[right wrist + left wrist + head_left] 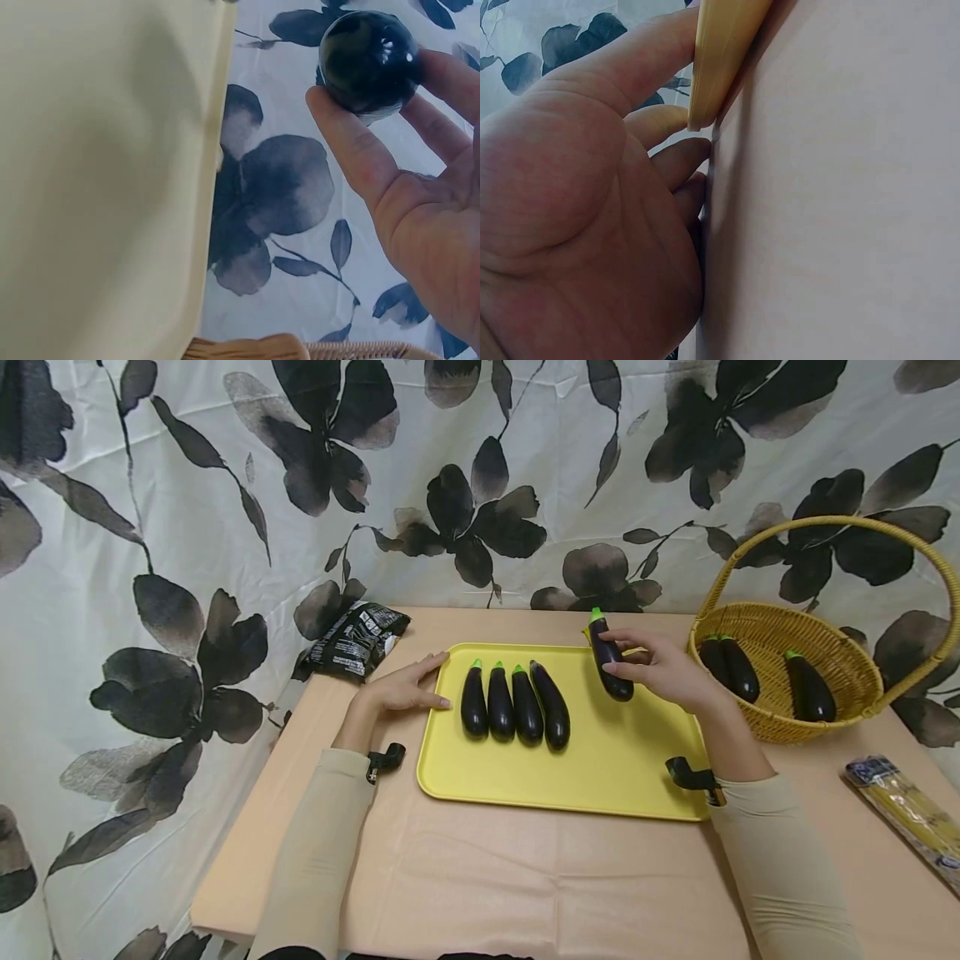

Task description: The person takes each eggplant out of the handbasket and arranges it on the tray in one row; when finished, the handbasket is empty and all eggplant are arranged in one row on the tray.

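My right hand (660, 668) pinches a dark purple eggplant (611, 664) between thumb and fingers above the far right part of the yellow tray (487, 781). In the right wrist view the glossy rounded end of this eggplant (367, 64) shows at the fingertips of the right hand (427, 195). Several more eggplants (515, 703) lie side by side in a row on the tray's left half, stem ends away from me. With extended fingers, my left hand (401, 685) rests at the tray's left edge; in the left wrist view its thumb touches the tray rim (724, 60).
A yellow wicker basket (806, 631) with a tall handle stands right of the tray, with three eggplants inside. A black printed packet (356, 639) lies at the back left corner. At the table's right lies a clear package with yellow contents (903, 810). A floral curtain (555, 468) hangs behind.
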Demonstrator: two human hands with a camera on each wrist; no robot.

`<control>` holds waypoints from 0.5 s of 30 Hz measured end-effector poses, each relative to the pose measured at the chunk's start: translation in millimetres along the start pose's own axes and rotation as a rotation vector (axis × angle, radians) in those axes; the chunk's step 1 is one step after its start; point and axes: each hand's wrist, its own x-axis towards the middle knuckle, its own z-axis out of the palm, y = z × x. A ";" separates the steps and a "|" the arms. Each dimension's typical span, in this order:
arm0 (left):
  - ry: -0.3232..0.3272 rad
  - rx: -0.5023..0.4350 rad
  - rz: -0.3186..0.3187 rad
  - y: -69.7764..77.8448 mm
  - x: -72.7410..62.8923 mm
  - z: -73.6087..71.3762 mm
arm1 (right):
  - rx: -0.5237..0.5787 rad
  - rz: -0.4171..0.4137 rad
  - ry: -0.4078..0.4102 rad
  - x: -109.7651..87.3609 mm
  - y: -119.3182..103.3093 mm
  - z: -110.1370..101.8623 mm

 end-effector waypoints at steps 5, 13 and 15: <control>-0.002 0.001 -0.003 -0.5 0.1 -0.3 | -0.054 -0.017 -0.040 4.6 3.3 8.1; -0.003 -0.003 -0.003 0.4 1.0 -0.4 | -0.134 0.011 -0.088 10.7 4.4 20.4; -0.006 -0.006 -0.004 0.6 0.7 -0.3 | -0.141 0.007 -0.108 12.0 3.9 23.9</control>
